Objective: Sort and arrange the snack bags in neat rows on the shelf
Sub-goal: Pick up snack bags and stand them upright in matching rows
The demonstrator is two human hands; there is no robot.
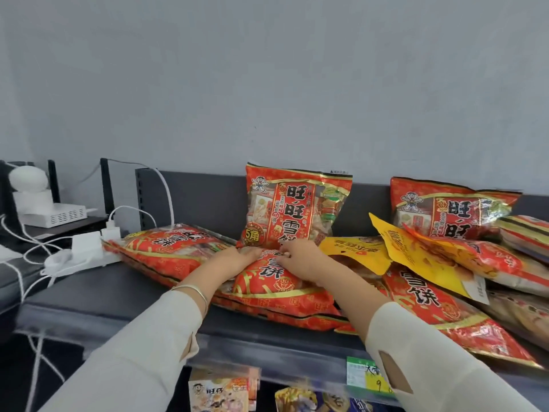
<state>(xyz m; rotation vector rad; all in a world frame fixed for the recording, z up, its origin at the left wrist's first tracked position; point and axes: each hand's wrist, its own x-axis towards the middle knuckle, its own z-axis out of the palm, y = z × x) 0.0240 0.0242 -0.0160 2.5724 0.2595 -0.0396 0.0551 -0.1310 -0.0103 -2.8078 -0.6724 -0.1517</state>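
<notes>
On shelf point(118, 292): left grip point(237, 257) flat on lying bag point(282, 288); right grip point(300, 258) pinches upright 旺旺雪饼 bag point(297, 209), "5角".

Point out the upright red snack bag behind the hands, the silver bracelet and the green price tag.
upright red snack bag point(297, 203): head view, front panel.
silver bracelet point(197, 291): head view, band over left wrist.
green price tag point(356, 364): head view, green upper part.
</notes>
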